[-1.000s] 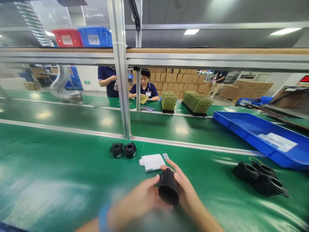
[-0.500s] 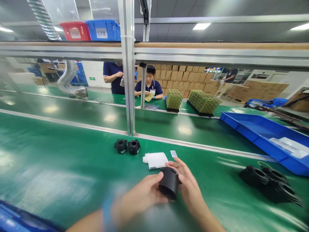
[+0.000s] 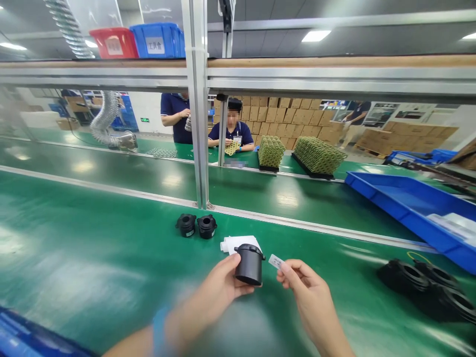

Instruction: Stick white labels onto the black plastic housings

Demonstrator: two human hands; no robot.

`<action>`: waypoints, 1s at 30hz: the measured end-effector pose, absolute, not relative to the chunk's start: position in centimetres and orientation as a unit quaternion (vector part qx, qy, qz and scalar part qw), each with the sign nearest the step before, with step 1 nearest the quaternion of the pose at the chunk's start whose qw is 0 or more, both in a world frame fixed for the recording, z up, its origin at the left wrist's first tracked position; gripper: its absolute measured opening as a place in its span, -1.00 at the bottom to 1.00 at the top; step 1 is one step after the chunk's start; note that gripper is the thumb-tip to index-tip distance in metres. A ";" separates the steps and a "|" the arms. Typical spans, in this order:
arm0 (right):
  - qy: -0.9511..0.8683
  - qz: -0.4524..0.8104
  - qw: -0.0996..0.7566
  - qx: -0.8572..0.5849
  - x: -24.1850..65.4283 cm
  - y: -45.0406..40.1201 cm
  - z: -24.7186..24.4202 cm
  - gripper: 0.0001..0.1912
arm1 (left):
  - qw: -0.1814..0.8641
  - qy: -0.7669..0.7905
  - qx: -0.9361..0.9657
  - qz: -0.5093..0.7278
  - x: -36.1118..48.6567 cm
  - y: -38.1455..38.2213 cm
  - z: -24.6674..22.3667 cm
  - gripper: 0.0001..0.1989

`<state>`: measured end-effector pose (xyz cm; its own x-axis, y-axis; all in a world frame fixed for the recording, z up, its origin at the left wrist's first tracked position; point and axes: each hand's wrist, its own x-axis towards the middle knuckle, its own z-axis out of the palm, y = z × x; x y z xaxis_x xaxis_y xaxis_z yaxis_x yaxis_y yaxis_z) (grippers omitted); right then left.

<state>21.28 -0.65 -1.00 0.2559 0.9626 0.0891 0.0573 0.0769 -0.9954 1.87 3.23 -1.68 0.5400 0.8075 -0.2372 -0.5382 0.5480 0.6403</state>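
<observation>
My left hand is closed around a black cylindrical plastic part, wide end down, with small lugs round its upper rim. Just to its right, my right hand pinches a small white printed label between thumb and forefinger. The label is apart from the black part's side. Behind the black part lies a white label backing sheet, partly hidden by it. Farther back to the left stand two short black ring-shaped parts, each with a small label on its side.
Several black parts sit at the right on the green work surface. Beyond them is a blue tray. A metal post rises at the back edge. Across the line, a seated person handles a yellow-green piece.
My right hand has let go of the black part and moved right, now holding the label that stuck to its finger. The left hand has tilted the part more upright.
</observation>
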 end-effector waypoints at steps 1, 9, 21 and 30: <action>-0.467 0.399 0.564 -0.552 21.2 -0.7 -0.9 -0.65 | 0.842 0.263 0.253 0.397 1.9 3.2 -1.6 -0.56; -0.466 0.471 0.524 -0.536 20.3 -0.9 -0.3 -0.62 | 0.844 0.273 0.246 0.390 2.2 3.2 -1.5 -0.54; -0.456 0.482 0.527 -0.532 20.0 -1.1 0.2 -0.61 | 0.825 0.282 0.307 0.381 2.2 2.9 -1.4 -0.58; -0.470 0.487 0.503 -0.538 19.4 -1.5 -0.1 -0.62 | 0.791 0.283 0.355 0.411 2.4 2.3 -1.6 -0.44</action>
